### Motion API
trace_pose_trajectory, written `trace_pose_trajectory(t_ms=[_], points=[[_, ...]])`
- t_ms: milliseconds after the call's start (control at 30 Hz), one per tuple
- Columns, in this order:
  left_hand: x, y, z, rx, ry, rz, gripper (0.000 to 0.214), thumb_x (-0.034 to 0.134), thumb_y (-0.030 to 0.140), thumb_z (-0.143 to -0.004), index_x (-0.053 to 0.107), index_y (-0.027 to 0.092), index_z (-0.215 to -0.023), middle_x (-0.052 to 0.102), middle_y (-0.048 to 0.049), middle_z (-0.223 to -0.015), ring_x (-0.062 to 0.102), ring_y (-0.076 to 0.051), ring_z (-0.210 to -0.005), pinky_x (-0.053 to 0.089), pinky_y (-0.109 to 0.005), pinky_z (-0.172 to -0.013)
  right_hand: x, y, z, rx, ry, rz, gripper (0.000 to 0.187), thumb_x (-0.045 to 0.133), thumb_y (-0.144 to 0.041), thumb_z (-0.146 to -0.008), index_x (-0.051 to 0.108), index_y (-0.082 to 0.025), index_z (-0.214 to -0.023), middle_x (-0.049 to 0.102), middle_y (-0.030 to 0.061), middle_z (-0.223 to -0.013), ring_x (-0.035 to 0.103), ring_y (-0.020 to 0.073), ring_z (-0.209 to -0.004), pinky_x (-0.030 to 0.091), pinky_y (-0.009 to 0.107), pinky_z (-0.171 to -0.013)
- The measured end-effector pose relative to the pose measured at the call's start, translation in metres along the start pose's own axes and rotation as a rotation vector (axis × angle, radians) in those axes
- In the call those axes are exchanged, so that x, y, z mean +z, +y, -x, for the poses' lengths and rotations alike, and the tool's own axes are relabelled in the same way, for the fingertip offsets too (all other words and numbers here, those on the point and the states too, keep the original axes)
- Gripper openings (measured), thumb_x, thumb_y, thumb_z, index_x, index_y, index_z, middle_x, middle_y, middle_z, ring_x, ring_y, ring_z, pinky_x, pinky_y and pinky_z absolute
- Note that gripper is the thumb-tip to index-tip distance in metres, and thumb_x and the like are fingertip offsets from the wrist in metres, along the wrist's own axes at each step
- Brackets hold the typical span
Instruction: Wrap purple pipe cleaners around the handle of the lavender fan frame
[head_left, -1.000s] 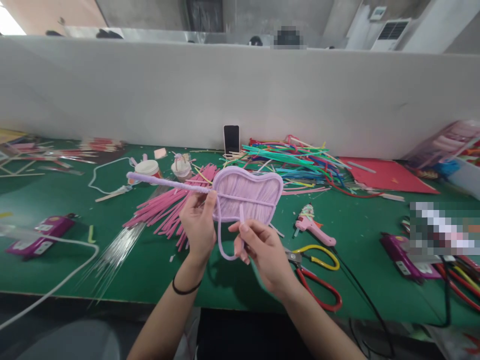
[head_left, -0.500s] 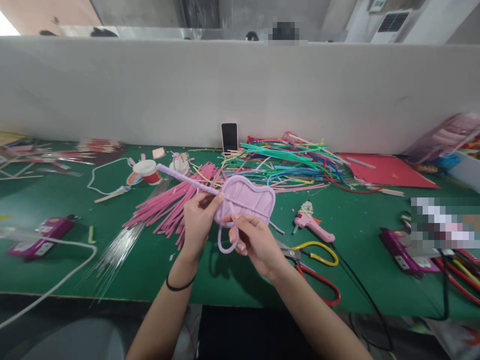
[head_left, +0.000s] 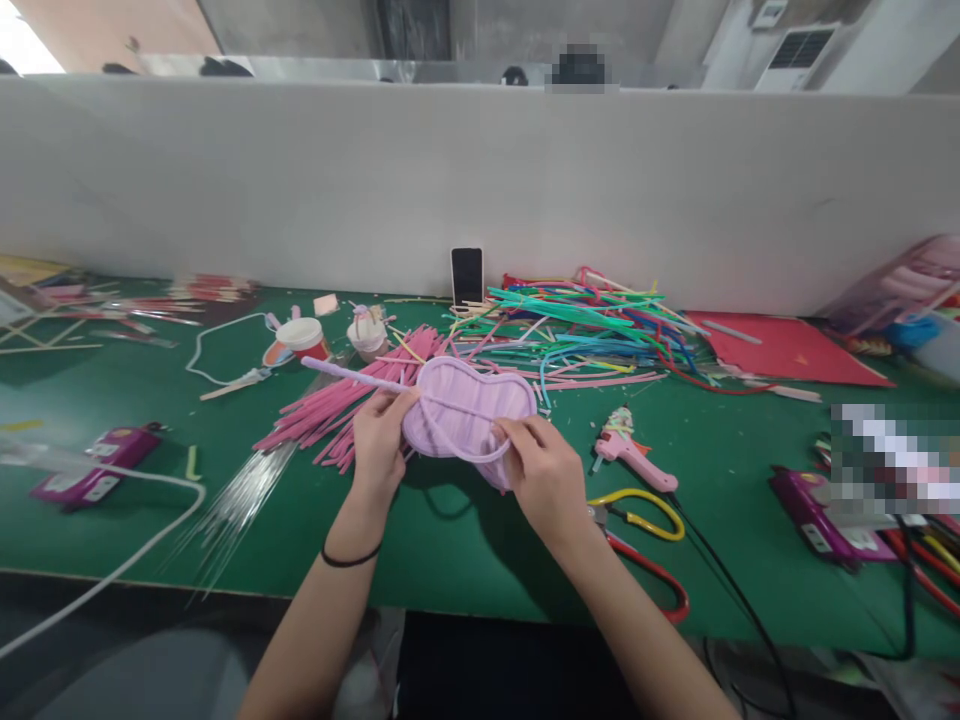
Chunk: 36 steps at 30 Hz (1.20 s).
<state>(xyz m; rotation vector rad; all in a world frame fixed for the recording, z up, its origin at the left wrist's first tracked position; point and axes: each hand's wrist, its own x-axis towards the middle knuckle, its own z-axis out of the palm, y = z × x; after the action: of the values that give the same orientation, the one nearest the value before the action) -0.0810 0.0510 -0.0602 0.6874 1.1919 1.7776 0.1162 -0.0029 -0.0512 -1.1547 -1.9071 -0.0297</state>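
A lilac heart-shaped piece (head_left: 466, 408) woven from fuzzy craft stems is held low over the green table (head_left: 450, 540). My left hand (head_left: 379, 445) pinches its left edge, where a long lilac stem (head_left: 345, 374) sticks out to the upper left. My right hand (head_left: 544, 472) grips the piece's right edge and a lilac stem that loops along its lower side. Both hands are closed on it.
A pile of pink stems (head_left: 352, 405) lies just behind the hands, a heap of coloured stems (head_left: 577, 325) further back. A pink glue gun (head_left: 630, 450) and red-and-yellow scissors (head_left: 637, 540) sit to the right. Cups (head_left: 300, 338), a phone (head_left: 466, 277) and purple tools (head_left: 90, 465) are around.
The lilac piece has come down from an upright hold and now lies flatter near the table. My right hand has moved from the hanging loop to the piece's right edge.
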Motion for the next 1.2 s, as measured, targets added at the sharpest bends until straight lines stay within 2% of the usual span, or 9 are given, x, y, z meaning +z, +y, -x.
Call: trace_pose_trajectory(t_ms=[100,167,300,467,733,867,1033,1200], points=[[0.005,0.0,0.007,-0.02,-0.029,0.035,0.025,0.086,0.026,-0.056,0.068,0.014,-0.07,0.065,0.0027,-0.065,0.058,-0.01,-0.06,0.046,-0.022,-0.061,0.011,-0.013,-0.002,-0.148,0.045,-0.052,0.03,0.051,-0.02,-0.101,0.07,-0.015,-0.125,0.073,0.0127,-0.094,0.07,0.0201,-0.086,0.058,0.03,-0.076],[0.008,0.001,0.011,-0.049,-0.057,0.059,0.026,0.086,0.026,-0.056,0.067,0.015,-0.07,0.064,0.0026,-0.064,0.059,-0.01,-0.059,0.047,-0.021,-0.061,0.018,-0.022,-0.002,-0.189,0.054,-0.132,0.034,0.049,-0.014,-0.101,0.067,-0.016,-0.13,0.075,0.0129,-0.1,0.071,0.0207,-0.093,0.059,0.031,-0.082],[0.011,0.002,0.018,-0.093,-0.091,0.094,0.026,0.086,0.026,-0.056,0.065,0.016,-0.068,0.062,0.0037,-0.061,0.057,-0.009,-0.056,0.047,-0.022,-0.058,0.028,-0.031,-0.001,-0.129,0.098,-0.199,0.032,0.049,-0.012,-0.1,0.069,-0.019,-0.125,0.078,0.0113,-0.103,0.074,0.0209,-0.096,0.061,0.033,-0.087],[0.011,0.001,0.021,-0.095,-0.106,0.123,0.026,0.088,0.025,-0.057,0.066,0.017,-0.069,0.063,0.0042,-0.061,0.058,-0.009,-0.056,0.048,-0.021,-0.059,0.03,-0.03,-0.003,-0.075,0.043,-0.209,0.028,0.05,-0.014,-0.101,0.072,-0.018,-0.118,0.079,0.0113,-0.106,0.076,0.0214,-0.098,0.061,0.032,-0.088],[0.014,0.0,0.025,-0.032,-0.097,0.126,0.024,0.09,0.022,-0.057,0.073,0.017,-0.073,0.07,0.0018,-0.068,0.063,-0.01,-0.063,0.052,-0.022,-0.066,0.033,-0.031,-0.009,-0.024,0.0,-0.081,0.026,0.051,-0.013,-0.1,0.069,-0.013,-0.12,0.079,0.0137,-0.097,0.075,0.0235,-0.086,0.057,0.032,-0.075],[0.015,-0.001,0.028,0.004,-0.105,0.115,0.022,0.09,0.021,-0.059,0.076,0.017,-0.075,0.072,0.0007,-0.072,0.065,-0.011,-0.067,0.053,-0.023,-0.07,0.029,-0.031,-0.015,0.009,-0.055,0.002,0.022,0.049,-0.015,-0.101,0.069,-0.014,-0.11,0.077,0.0131,-0.091,0.073,0.024,-0.082,0.052,0.033,-0.069],[0.017,-0.002,0.03,0.013,-0.127,0.08,0.019,0.088,0.022,-0.063,0.077,0.017,-0.077,0.074,-0.0006,-0.075,0.066,-0.012,-0.07,0.053,-0.025,-0.073,0.029,-0.034,-0.019,-0.048,-0.019,0.094,0.022,0.047,-0.019,-0.103,0.067,-0.017,-0.094,0.074,0.0095,-0.08,0.069,0.0208,-0.072,0.044,0.031,-0.06],[0.017,0.0,0.033,0.019,-0.108,0.027,0.018,0.087,0.024,-0.065,0.077,0.017,-0.078,0.073,-0.0007,-0.077,0.065,-0.013,-0.069,0.052,-0.026,-0.072,0.037,-0.037,-0.018,-0.036,-0.011,0.159,0.021,0.047,-0.017,-0.102,0.064,-0.018,-0.09,0.072,0.0081,-0.078,0.067,0.0193,-0.069,0.041,0.03,-0.058]])
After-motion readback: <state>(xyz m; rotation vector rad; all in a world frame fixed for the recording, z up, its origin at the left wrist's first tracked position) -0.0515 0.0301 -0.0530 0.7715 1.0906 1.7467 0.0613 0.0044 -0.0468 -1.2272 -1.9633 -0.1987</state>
